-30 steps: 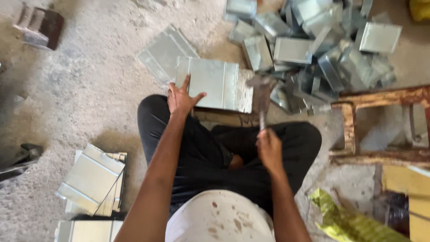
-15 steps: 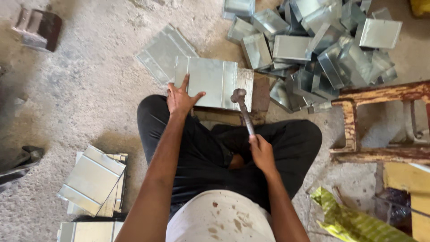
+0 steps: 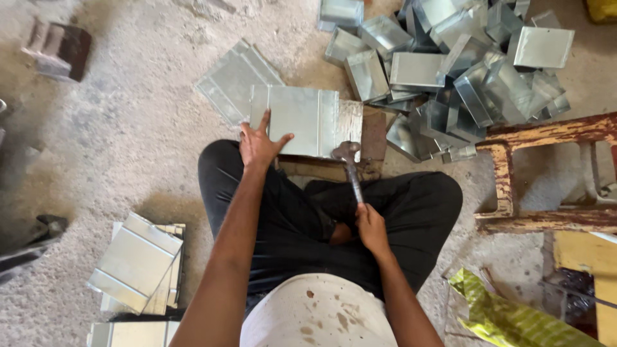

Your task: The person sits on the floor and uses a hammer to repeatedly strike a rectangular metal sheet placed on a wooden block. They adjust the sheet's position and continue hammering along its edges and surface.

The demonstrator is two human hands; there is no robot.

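Head view shows the right hand (image 3: pixel 371 226) wrapped tight around the handle of a hammer (image 3: pixel 350 168), whose head sits at the near right edge of a flat metal sheet (image 3: pixel 302 128) lying on a wooden block (image 3: pixel 360 144) just beyond the crossed legs. At that sheet's near left corner the left hand (image 3: pixel 258 144) presses flat, fingers spread. Farther right lies a heap of folded metal boxes (image 3: pixel 450 58), and near left a stack of sheets (image 3: pixel 136 263) rests on the floor.
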